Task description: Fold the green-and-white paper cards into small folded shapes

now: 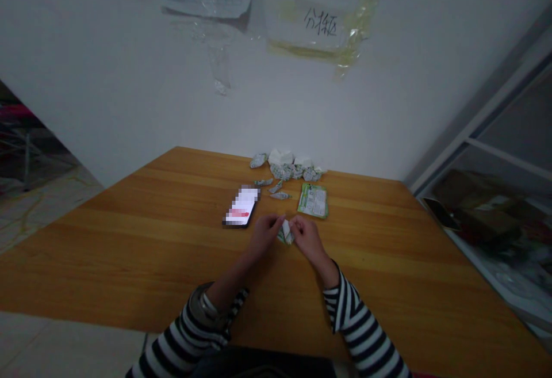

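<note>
Green-printed wrapper piece point(286, 233) is pinched between left hand point(264, 236) and right hand point(307, 237), brought together over wooden table point(129, 263), apparently for two-sided control of folds; similar folded pieces point(281, 171) are heaped beyond.

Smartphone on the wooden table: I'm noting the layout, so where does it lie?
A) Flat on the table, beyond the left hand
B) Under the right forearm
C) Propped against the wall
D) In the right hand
A: the smartphone lies flat on the wooden table, beyond the left hand, which with the right hand pinches a folded wrapper.
</note>
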Demonstrator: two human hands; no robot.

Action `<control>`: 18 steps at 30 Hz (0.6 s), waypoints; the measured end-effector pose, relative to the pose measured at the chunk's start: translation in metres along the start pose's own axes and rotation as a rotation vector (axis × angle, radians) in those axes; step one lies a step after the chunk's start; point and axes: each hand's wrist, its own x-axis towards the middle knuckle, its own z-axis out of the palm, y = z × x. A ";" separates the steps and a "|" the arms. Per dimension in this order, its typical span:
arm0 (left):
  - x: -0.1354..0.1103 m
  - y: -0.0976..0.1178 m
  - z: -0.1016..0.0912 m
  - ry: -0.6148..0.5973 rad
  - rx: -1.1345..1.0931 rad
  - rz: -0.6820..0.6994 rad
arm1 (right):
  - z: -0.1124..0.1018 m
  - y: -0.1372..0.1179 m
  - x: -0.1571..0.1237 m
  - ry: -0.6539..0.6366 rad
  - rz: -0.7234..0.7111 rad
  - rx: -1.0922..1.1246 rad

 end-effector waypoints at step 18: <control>0.002 -0.007 0.000 0.037 -0.208 -0.025 | 0.003 -0.001 0.000 -0.094 0.145 0.359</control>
